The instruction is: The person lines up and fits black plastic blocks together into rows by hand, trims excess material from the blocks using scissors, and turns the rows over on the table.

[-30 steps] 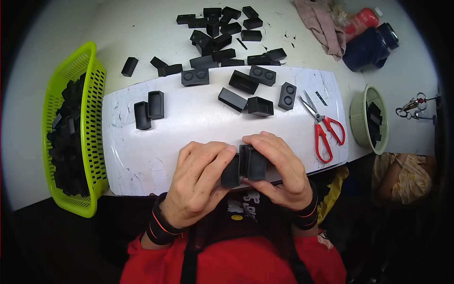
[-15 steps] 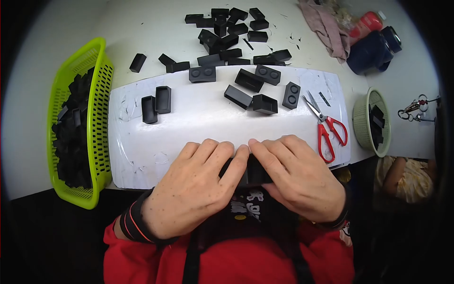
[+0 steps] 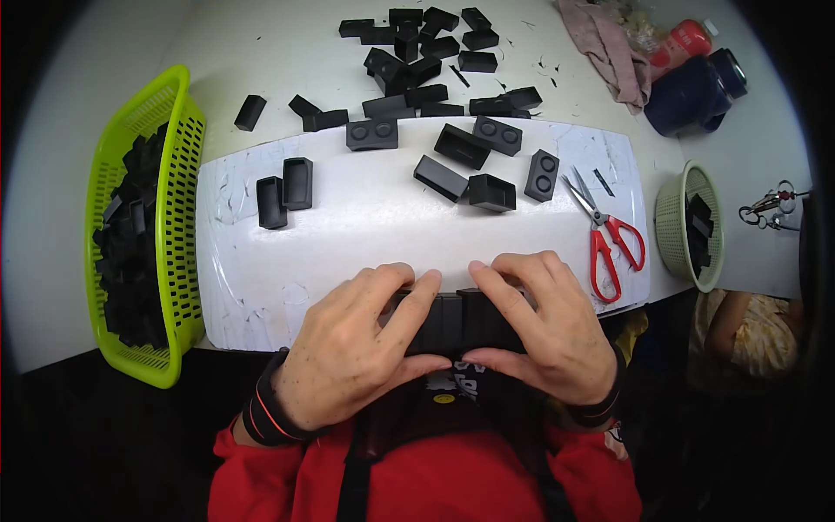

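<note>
At the front edge of the white board, my left hand (image 3: 352,339) curls thumb and fingers round a small black rectangular box (image 3: 437,326). Close against it, my right hand (image 3: 557,335) grips a second black box (image 3: 487,322) in the same way. A narrow seam shows between the two boxes; their outer ends are hidden under my fingers. Further up the board lie several more black boxes, among them an open-topped one (image 3: 492,192) and one with two round bumps (image 3: 541,176).
A green basket (image 3: 180,235) full of black pieces stands left. Red-handled scissors (image 3: 598,219) lie partly open on the white board (image 3: 365,235). At right are a pale basket (image 3: 671,222), a dark blue bottle (image 3: 687,94) and a pink cloth (image 3: 600,48). More black boxes (image 3: 391,74) are piled behind.
My hands have spread a little apart, fingers lifted and thumbs now showing below. More of the two black boxes is visible between them. The view has shifted slightly.
</note>
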Action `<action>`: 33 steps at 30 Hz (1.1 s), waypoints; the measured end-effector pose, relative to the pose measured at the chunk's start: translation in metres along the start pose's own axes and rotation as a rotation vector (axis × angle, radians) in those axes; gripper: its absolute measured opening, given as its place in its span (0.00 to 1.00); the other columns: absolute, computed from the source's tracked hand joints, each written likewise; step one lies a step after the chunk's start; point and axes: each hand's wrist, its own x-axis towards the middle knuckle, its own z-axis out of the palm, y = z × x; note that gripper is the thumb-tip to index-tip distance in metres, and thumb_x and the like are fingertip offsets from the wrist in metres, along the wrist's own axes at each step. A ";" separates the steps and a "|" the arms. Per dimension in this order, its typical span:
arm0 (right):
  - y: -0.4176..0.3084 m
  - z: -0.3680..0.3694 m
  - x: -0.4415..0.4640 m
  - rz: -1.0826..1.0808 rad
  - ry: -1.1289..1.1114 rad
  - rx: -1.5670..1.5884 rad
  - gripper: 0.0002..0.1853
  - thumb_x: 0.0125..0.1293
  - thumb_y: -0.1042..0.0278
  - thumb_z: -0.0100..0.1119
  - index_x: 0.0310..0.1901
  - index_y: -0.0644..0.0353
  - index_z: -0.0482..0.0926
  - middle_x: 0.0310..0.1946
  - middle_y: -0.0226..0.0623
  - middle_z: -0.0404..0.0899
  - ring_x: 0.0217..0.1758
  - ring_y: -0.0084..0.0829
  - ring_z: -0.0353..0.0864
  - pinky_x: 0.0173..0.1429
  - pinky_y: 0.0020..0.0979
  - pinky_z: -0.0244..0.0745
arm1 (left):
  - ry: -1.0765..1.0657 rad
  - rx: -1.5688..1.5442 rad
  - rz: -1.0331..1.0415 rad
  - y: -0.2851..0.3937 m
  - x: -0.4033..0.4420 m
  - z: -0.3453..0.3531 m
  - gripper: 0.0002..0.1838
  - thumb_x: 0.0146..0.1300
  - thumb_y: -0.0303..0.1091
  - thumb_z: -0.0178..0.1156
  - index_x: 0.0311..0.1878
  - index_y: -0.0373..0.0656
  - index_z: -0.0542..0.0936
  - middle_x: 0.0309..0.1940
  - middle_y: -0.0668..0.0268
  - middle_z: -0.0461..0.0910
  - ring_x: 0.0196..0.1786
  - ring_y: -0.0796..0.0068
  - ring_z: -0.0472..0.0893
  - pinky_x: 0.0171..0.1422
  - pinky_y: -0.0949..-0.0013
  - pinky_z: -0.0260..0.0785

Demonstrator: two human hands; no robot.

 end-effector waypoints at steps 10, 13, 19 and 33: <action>0.017 0.018 -0.051 0.315 0.600 0.255 0.22 0.68 0.74 0.64 0.60 0.74 0.74 0.49 0.45 0.77 0.41 0.27 0.76 0.48 0.29 0.74 | 0.112 0.240 0.293 0.010 0.027 0.041 0.36 0.49 0.50 0.74 0.59 0.38 0.80 0.42 0.60 0.74 0.40 0.63 0.75 0.44 0.64 0.67; 0.018 0.026 -0.058 0.256 0.560 0.046 0.29 0.60 0.69 0.72 0.58 0.77 0.74 0.51 0.58 0.77 0.46 0.45 0.80 0.51 0.40 0.77 | 0.278 0.141 0.241 0.005 0.016 0.012 0.34 0.46 0.48 0.76 0.54 0.37 0.83 0.39 0.60 0.75 0.35 0.63 0.75 0.38 0.63 0.69; -0.030 0.060 -0.003 0.178 0.031 -0.274 0.56 0.55 0.34 0.65 0.69 0.80 0.60 0.73 0.69 0.55 0.78 0.67 0.54 0.77 0.62 0.51 | 0.728 0.321 0.040 -0.019 -0.041 -0.057 0.42 0.43 0.50 0.79 0.56 0.26 0.80 0.41 0.49 0.79 0.41 0.57 0.79 0.43 0.62 0.74; -0.032 0.045 -0.012 -0.298 0.279 0.618 0.13 0.65 0.73 0.63 0.48 0.72 0.80 0.34 0.46 0.84 0.29 0.40 0.84 0.34 0.34 0.81 | 0.412 0.210 0.192 -0.008 -0.026 -0.016 0.36 0.41 0.47 0.79 0.54 0.34 0.83 0.36 0.59 0.76 0.34 0.63 0.75 0.36 0.64 0.70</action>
